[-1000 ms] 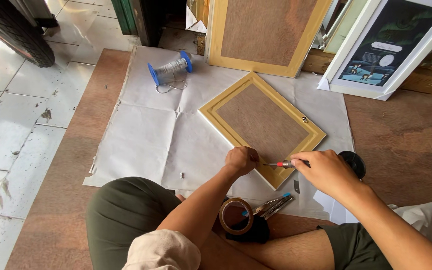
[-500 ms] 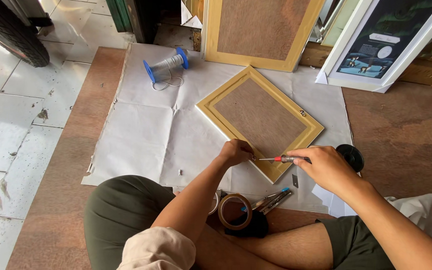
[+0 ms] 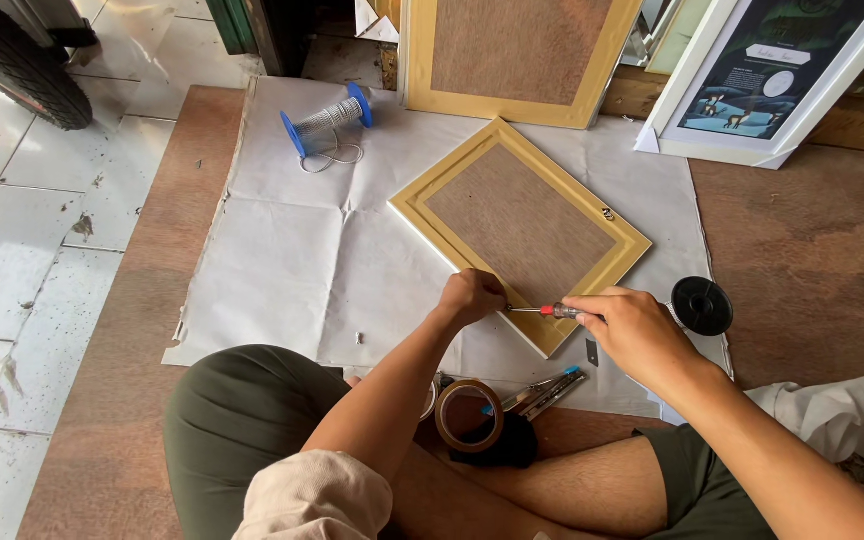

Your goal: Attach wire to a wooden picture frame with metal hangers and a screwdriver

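A yellow wooden picture frame (image 3: 522, 220) with a brown backing board lies face down on white paper (image 3: 282, 270). My left hand (image 3: 470, 296) is closed and rests on the frame's near edge. My right hand (image 3: 627, 330) grips a screwdriver (image 3: 547, 311) with a red handle; its thin shaft points left, toward the spot under my left hand. I cannot tell what the fingers of my left hand pinch. A small metal hanger (image 3: 607, 214) sits on the frame's far right edge.
A blue spool of wire (image 3: 327, 120) lies at the back left. A roll of brown tape (image 3: 470, 415) and hand tools (image 3: 542, 392) rest by my knee, a black disc (image 3: 702, 305) at right. Another yellow frame (image 3: 512, 60) and a white-framed picture (image 3: 762, 80) lean behind. A tyre (image 3: 22, 60) stands far left.
Both hands stay at the frame's near edge with the screwdriver. The camera view has shifted slightly, and nothing else has visibly moved.
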